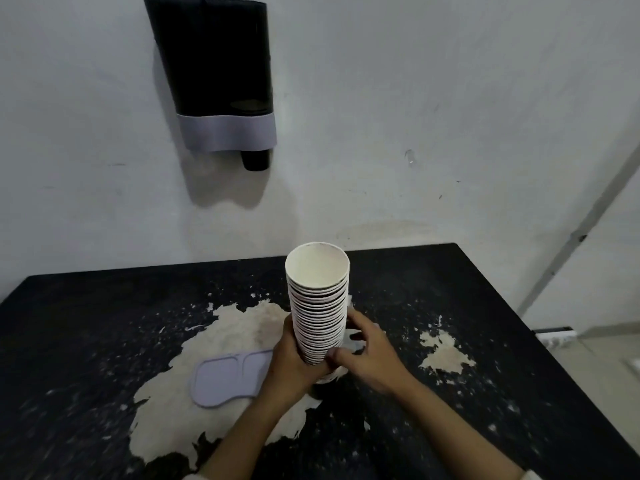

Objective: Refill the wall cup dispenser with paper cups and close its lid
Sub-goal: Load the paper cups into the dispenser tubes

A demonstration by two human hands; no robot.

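Observation:
A tall stack of white paper cups point(318, 299) stands upright above the black table point(467, 306), mouths up. My left hand point(292, 358) wraps its lower part from the left. My right hand point(367, 351) grips the base of the stack from the right, thumb across the front. The wall cup dispenser point(218, 71) hangs on the white wall at the upper left, a dark tinted body with a grey lower band and a black cup bottom sticking out below. Its top runs out of view. The grey dispenser lid point(225, 379) lies flat on the table, left of my hands.
The table's black coating is peeled away in large pale patches point(235, 327) under and around my hands. The table's right edge drops to a floor at the right, where a white power strip point(554, 336) lies by the wall.

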